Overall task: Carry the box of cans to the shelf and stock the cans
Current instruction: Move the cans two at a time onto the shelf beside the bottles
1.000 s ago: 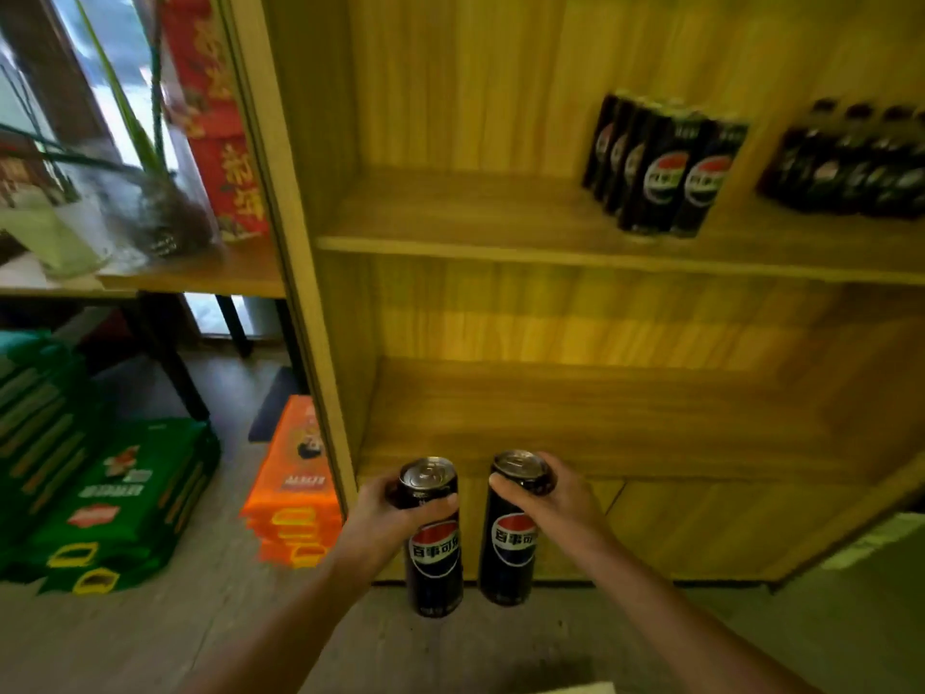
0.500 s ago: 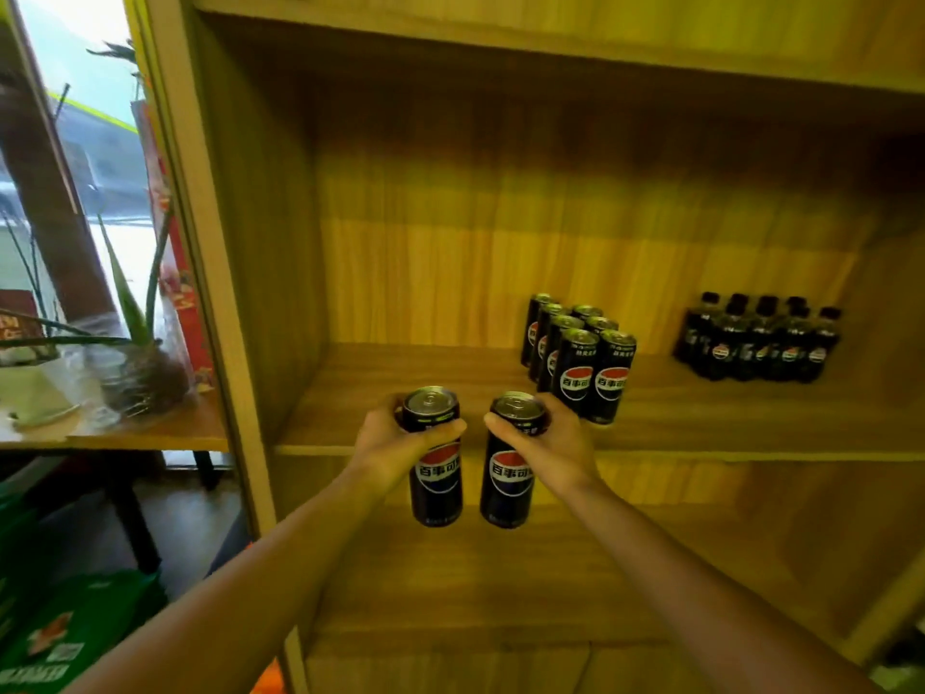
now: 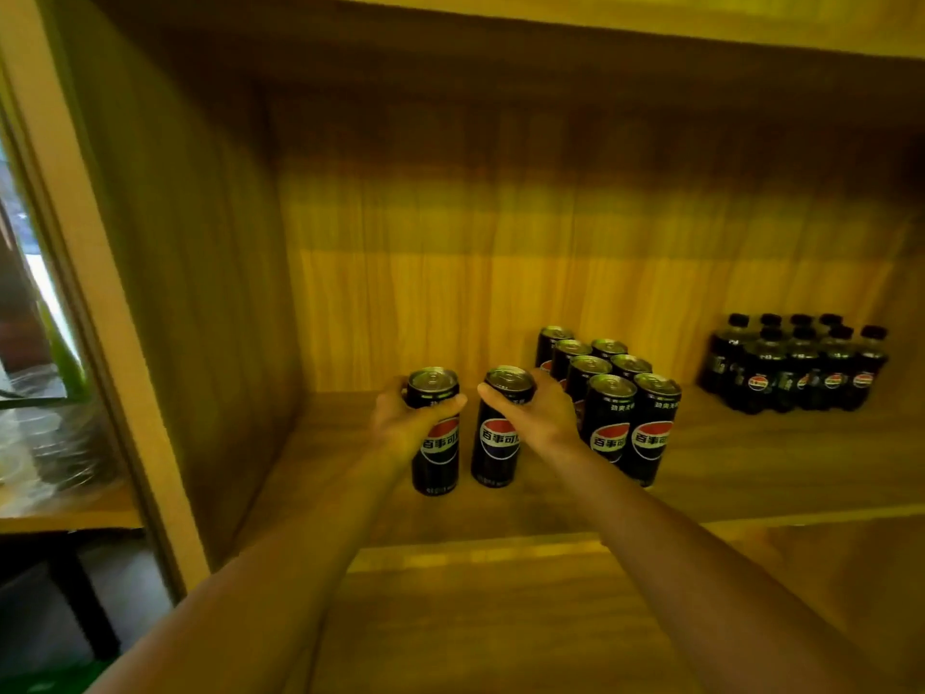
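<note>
I hold two tall black cola cans over the wooden shelf board (image 3: 320,473). My left hand (image 3: 403,423) grips the left can (image 3: 436,458) near its top. My right hand (image 3: 543,418) grips the right can (image 3: 495,448) the same way. Both cans are upright, side by side, their bases at or just above the board; I cannot tell if they touch it. Immediately to the right stands a block of several identical cans (image 3: 630,433) in two rows running back toward the rear panel. The box is not in view.
A pack of several small black cola bottles (image 3: 796,368) stands at the right of the same shelf. The cabinet's left side wall (image 3: 150,293) is close to the left can. Bare board lies left of the cans. Outside, a side table (image 3: 65,513) holds a plant.
My view has risen from the floor to the shelf. Both hands have carried their cans up and forward onto the shelf level, just left of the stocked block.
</note>
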